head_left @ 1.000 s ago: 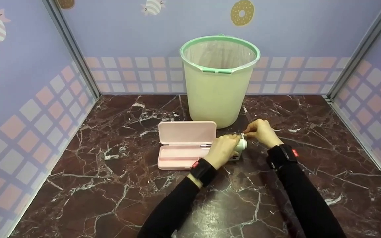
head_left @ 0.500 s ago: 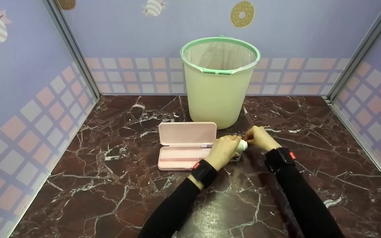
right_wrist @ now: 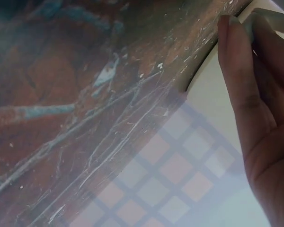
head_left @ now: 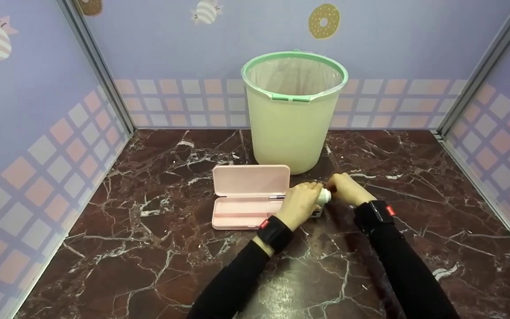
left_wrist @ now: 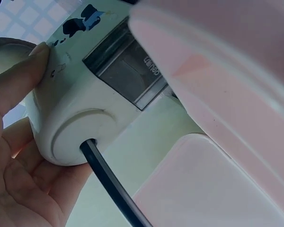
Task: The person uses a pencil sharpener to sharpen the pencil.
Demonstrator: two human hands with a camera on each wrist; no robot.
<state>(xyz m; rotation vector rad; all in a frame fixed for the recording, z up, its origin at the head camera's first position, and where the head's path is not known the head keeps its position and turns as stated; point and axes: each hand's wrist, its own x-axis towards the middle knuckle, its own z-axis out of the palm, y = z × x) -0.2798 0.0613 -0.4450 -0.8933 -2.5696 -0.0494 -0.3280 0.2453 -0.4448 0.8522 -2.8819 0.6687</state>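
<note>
A pale green and white pencil sharpener with a dark see-through drawer stands right of the pink pencil case. My left hand grips the sharpener's body from above, thumb and fingers on opposite sides in the left wrist view. A dark pencil sticks out of the sharpener's round hole, pointing left over the case. At the sharpener's white right end, my right hand pinches the crank handle, mostly hidden behind the fingers. The right wrist view shows its fingertips drawn together at a whitish part.
The pencil case lies open, its lid raised toward the back. Behind stands a tall pale green bin with a plastic liner. Patterned panels enclose the dark marble-look table at the back and sides.
My right hand has dropped from above the sharpener's end to beside it, and the crank arm that showed upright is now hidden. My left hand keeps its grip, almost unmoved.
</note>
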